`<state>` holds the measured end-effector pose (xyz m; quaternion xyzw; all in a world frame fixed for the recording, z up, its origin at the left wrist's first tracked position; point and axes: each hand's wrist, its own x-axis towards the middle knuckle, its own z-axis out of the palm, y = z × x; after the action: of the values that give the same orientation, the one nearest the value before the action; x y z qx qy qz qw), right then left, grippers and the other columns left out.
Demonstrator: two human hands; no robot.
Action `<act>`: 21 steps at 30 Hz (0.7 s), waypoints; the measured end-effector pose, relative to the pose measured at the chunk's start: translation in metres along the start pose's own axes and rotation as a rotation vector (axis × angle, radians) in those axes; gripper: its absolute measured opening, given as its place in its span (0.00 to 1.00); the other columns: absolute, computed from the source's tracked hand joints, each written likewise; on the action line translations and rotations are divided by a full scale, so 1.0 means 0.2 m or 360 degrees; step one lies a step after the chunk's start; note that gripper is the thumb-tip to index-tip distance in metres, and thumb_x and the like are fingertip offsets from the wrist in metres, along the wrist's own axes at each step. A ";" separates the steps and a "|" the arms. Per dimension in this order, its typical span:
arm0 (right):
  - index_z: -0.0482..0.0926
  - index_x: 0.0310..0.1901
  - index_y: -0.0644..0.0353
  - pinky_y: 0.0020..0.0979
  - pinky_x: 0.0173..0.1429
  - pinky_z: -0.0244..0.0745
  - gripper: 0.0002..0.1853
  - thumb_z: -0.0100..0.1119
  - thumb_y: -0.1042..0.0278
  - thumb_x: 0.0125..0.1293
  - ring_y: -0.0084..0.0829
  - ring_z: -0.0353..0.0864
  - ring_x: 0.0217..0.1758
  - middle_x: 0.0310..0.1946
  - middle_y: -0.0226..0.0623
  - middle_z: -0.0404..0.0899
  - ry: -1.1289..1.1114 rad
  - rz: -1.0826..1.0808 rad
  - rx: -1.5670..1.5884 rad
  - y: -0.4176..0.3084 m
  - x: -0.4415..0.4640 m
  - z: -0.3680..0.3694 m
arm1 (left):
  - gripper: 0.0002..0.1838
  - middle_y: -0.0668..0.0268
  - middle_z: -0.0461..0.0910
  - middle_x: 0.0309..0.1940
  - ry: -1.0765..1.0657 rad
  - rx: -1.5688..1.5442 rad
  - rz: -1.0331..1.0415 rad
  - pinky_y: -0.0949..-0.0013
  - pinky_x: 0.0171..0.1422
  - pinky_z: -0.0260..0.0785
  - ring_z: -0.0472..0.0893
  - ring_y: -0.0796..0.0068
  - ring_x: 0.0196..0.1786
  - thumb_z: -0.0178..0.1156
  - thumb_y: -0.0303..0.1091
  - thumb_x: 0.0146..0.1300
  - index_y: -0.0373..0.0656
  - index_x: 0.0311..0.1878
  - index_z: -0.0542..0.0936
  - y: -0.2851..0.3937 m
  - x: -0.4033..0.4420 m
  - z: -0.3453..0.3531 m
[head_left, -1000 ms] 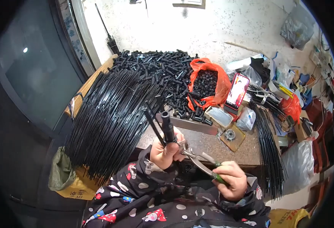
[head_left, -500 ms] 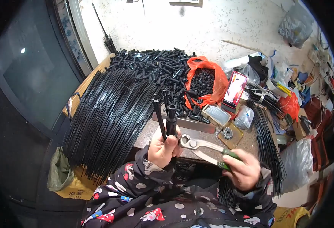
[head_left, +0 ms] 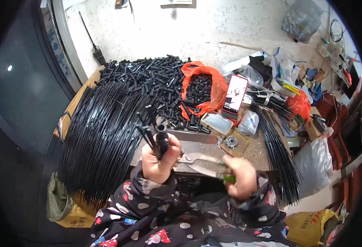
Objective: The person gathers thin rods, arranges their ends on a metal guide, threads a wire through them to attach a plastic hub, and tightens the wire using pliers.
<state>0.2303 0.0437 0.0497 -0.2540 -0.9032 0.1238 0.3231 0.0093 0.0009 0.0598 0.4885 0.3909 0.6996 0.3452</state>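
Note:
My left hand (head_left: 159,164) is closed around a black plastic tube-shaped part (head_left: 162,140), held upright with its round open end on top. Thin black rods (head_left: 147,133) stick up from the same grip, beside the tube. Closed on the green handles of a pair of metal pincers (head_left: 199,158) is my right hand (head_left: 242,177). The pincers point left, their jaws reaching my left hand's fingers and partly hidden there. Whether the jaws bite on anything cannot be seen. The handles are spread apart.
A thick fan of black rods (head_left: 103,140) lies left, more rods (head_left: 277,152) right. Behind are piled black tube parts (head_left: 144,78), a red bag (head_left: 218,84) of small black pieces, a phone (head_left: 235,94), a box of thin pale sticks (head_left: 217,122) and a yellowish tray (head_left: 240,144).
The whole view has shifted, so the scene sits farther left. The pincers' jaws, plain beside my left thumb before, are now partly behind that hand. Both hands keep their holds.

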 end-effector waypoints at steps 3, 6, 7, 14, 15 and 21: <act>0.70 0.37 0.68 0.31 0.28 0.70 0.11 0.56 0.76 0.51 0.33 0.77 0.24 0.24 0.42 0.76 -0.1289 0.1264 0.2084 -0.09 -0.08 0.08 | 0.23 0.68 0.70 0.16 -0.0118 -0.0185 -0.0066 0.82 0.19 0.56 0.67 0.83 0.16 0.58 0.52 0.53 0.37 0.30 0.69 -0.02 0.02 -0.04; 0.71 0.37 0.65 0.27 0.24 0.68 0.11 0.57 0.79 0.50 0.26 0.75 0.19 0.21 0.37 0.74 -0.1489 0.0870 0.2655 -0.02 -0.16 0.26 | 0.15 0.77 0.67 0.18 -0.0206 -0.0092 -0.0032 0.82 0.23 0.51 0.63 0.90 0.20 0.56 0.43 0.58 0.40 0.26 0.73 -0.03 0.01 0.00; 0.70 0.42 0.66 0.27 0.24 0.68 0.18 0.61 0.77 0.47 0.25 0.74 0.19 0.20 0.35 0.74 -0.1339 0.1101 0.2222 -0.07 -0.12 0.24 | 0.13 0.78 0.67 0.19 -0.0172 -0.0177 -0.0051 0.83 0.25 0.54 0.63 0.90 0.21 0.59 0.41 0.55 0.41 0.27 0.72 -0.05 0.02 0.00; 0.68 0.45 0.68 0.31 0.28 0.70 0.20 0.55 0.78 0.46 0.34 0.74 0.24 0.29 0.46 0.74 -0.0153 0.0283 0.0627 -0.05 -0.06 0.09 | 0.28 0.76 0.69 0.23 -0.0253 -0.0058 -0.0173 0.80 0.30 0.60 0.67 0.87 0.26 0.78 0.33 0.25 0.42 0.32 0.72 -0.02 0.00 -0.09; 0.69 0.42 0.68 0.31 0.27 0.70 0.16 0.54 0.77 0.49 0.33 0.75 0.23 0.26 0.45 0.75 -0.0610 0.0686 0.1202 -0.09 -0.11 0.08 | 0.30 0.77 0.69 0.24 -0.0290 -0.0235 -0.0312 0.79 0.31 0.60 0.67 0.87 0.27 0.78 0.33 0.23 0.42 0.33 0.72 0.00 0.00 -0.08; 0.66 0.49 0.63 0.23 0.25 0.67 0.24 0.62 0.71 0.49 0.21 0.71 0.22 0.23 0.32 0.72 -0.1140 0.0992 0.1862 -0.08 -0.12 0.21 | 0.30 0.76 0.68 0.26 -0.0364 0.0192 -0.0022 0.80 0.31 0.60 0.66 0.88 0.28 0.78 0.35 0.24 0.42 0.33 0.72 -0.04 0.01 -0.08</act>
<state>0.2135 0.0140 0.0113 -0.2289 -0.6261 0.7442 0.0418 -0.0055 0.0030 0.0511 0.5822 0.3938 0.6122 0.3623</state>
